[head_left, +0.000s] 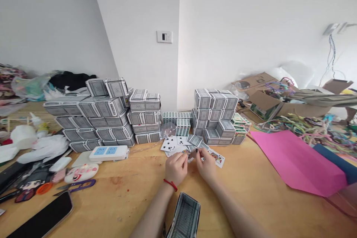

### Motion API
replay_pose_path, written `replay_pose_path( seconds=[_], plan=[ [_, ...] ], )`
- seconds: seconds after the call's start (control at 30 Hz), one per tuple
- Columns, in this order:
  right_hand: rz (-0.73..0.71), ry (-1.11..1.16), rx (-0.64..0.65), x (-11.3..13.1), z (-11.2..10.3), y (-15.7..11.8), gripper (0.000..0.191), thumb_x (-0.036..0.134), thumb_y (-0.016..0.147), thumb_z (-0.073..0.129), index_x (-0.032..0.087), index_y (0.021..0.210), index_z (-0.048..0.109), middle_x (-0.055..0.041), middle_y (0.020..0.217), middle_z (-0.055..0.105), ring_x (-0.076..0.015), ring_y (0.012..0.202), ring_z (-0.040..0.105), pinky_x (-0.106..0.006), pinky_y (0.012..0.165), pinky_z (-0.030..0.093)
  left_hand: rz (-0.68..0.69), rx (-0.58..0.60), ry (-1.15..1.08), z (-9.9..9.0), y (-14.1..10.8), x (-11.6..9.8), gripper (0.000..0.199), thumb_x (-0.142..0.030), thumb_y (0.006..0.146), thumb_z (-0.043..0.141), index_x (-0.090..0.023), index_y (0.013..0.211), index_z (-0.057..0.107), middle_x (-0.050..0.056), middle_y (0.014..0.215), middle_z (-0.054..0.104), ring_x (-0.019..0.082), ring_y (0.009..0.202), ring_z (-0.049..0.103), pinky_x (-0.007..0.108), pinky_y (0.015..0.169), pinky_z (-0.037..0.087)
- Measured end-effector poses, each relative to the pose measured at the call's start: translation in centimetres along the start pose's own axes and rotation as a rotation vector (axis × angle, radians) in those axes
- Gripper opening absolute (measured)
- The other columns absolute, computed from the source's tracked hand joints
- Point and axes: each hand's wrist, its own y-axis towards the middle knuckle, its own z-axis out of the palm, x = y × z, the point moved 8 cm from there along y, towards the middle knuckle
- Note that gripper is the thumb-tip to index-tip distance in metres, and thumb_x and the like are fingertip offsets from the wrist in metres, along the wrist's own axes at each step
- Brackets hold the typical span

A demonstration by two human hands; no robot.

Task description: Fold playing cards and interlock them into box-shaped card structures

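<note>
My left hand (176, 165), with a red cord bracelet at the wrist, is closed in a pinch above the table. Close beside it, my right hand (205, 165) pinches too. Between their fingertips is a playing card (192, 154), mostly hidden by the fingers. Just beyond lie loose playing cards (169, 144), some face up and some with grey backs showing. A face card (219, 158) lies by my right hand. Between my forearms stands an open box built of grey-backed cards (185, 214).
Stacked card blocks (103, 106) rise at the back left, and more card blocks (214, 108) at the back right. A white power strip (109, 153), scissors (80, 185) and a phone (41, 217) lie left. Pink paper (298, 161) and tangled cords (301, 130) are right.
</note>
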Motion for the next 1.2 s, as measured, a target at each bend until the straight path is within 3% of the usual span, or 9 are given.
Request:
replay_pose_path(
  seconds=[0.33,0.57,0.73,0.93,1.1,1.2],
  plan=[
    [-0.004,0.029,0.028,0.6,-0.1,0.3,0.025,0.038,0.081,0.039,0.019,0.071,0.052,-0.0031,0.061,0.064,-0.0158,0.058,0.059,-0.025,0.059,0.043,-0.034,-0.005,-0.009,0.1,-0.1,0.3,0.020,-0.016,0.081,0.041,-0.017,0.079,0.061,0.005,0.062,0.060,0.014,0.062,0.057,0.024,0.059,0.045],
    [0.017,0.118,0.112,0.3,0.5,0.5,0.028,0.039,0.081,0.038,0.017,0.082,0.055,-0.0053,0.068,0.066,-0.0179,0.063,0.061,-0.027,0.062,0.045,-0.029,0.003,-0.001,0.4,-0.2,0.4,0.022,-0.017,0.081,0.040,-0.017,0.081,0.062,0.005,0.063,0.060,0.014,0.063,0.057,0.024,0.059,0.044],
    [0.032,0.076,0.057,0.0,0.2,0.3,0.028,0.040,0.080,0.040,0.017,0.073,0.055,-0.0050,0.064,0.064,-0.0176,0.060,0.060,-0.026,0.059,0.044,-0.056,0.003,0.000,0.5,-0.3,0.6,0.020,-0.016,0.080,0.042,-0.016,0.079,0.061,0.004,0.063,0.059,0.013,0.062,0.056,0.023,0.059,0.044],
    [0.045,0.245,0.134,-0.1,0.9,0.5,0.029,0.039,0.080,0.039,0.016,0.080,0.057,-0.0055,0.067,0.065,-0.0182,0.062,0.059,-0.027,0.056,0.045,-0.061,0.002,-0.011,0.5,-0.3,0.6,0.019,-0.016,0.080,0.043,-0.017,0.079,0.061,0.004,0.063,0.060,0.013,0.063,0.057,0.023,0.060,0.044],
    [0.022,0.073,0.086,-0.1,0.5,0.5,0.030,0.039,0.079,0.041,0.019,0.061,0.053,-0.0020,0.053,0.059,-0.0159,0.052,0.054,-0.025,0.052,0.041,-0.089,-0.013,-0.025,0.4,-0.4,1.0,0.019,-0.016,0.080,0.042,-0.017,0.081,0.061,0.004,0.064,0.061,0.013,0.062,0.057,0.024,0.060,0.045],
    [0.016,-0.007,0.042,-0.1,0.1,0.3,0.027,0.038,0.078,0.042,0.019,0.062,0.052,-0.0015,0.054,0.059,-0.0154,0.052,0.055,-0.024,0.053,0.040,-0.090,-0.028,-0.045,0.2,-0.4,1.0,0.019,-0.016,0.080,0.042,-0.017,0.083,0.061,0.005,0.067,0.062,0.014,0.064,0.057,0.025,0.061,0.045]
  ],
)
